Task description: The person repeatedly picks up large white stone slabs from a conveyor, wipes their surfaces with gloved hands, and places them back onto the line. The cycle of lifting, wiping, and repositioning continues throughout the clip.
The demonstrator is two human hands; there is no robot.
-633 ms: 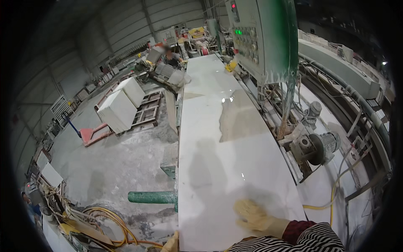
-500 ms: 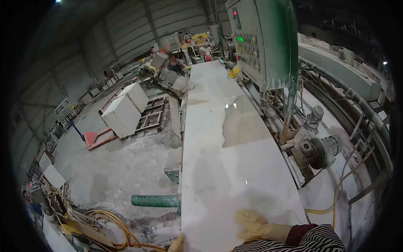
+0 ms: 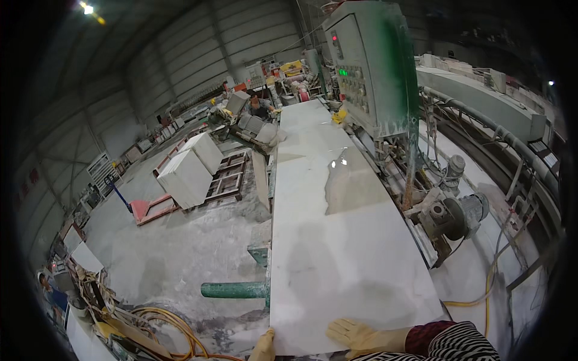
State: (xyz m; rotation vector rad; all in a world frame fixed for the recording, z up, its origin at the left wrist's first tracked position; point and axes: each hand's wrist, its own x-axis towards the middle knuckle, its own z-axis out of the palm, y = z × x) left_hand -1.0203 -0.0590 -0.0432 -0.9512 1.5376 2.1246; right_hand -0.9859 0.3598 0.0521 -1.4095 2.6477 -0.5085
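White slab: it is stretching (image 3: 313, 271) from the person's hands far up the line, its pale face gleaming, with soft shadows falling across the near half.
Greyish-tan patch: it is spreading (image 3: 358, 189) over the slab's middle right, showing a ragged left border and bright glints.
Control cabinet: it is standing (image 3: 388, 78) beyond the slab's right side, glowing with red and green lights.
Stacked white panels: they are leaning (image 3: 183, 180) on a rack left of the slab.
Electric motor: it is sitting (image 3: 474, 209) right of the slab.
Green pipe: it is jutting (image 3: 235, 290) leftward beside the slab's left edge.
Right gloved hand: it is lying (image 3: 356, 337) palm down on the near end, fingers extended, grasping nothing.
Left gloved hand: it is touching (image 3: 264, 347) the near left edge, partly cropped; its grip cannot be told.
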